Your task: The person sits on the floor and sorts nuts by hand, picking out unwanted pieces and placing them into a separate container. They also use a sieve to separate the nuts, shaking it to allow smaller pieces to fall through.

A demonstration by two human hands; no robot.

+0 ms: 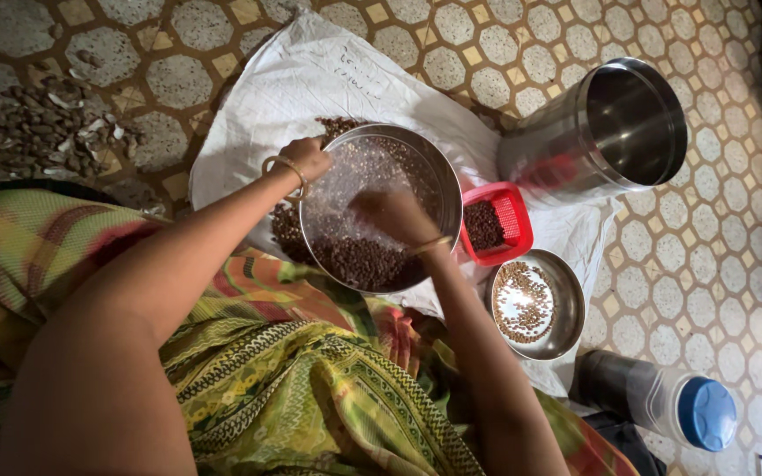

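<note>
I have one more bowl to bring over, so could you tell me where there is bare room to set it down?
Bare white cloth lies beyond the wide steel plate of dark seeds. Bare patterned tile floor lies right of the small steel bowl. It is crowded around the red plastic basket and the tall steel canister.

The round plate (379,211) at frame centre is polished metal, glossy, dulled where dark matt seeds cover it. The tall canister (606,132) at upper right and the small bowl (535,304) at lower right are the same shiny steel. The red basket (497,225) is perforated plastic. White cloth (310,79) looks matt and creased; the floor (707,264) is speckled tile.
</note>
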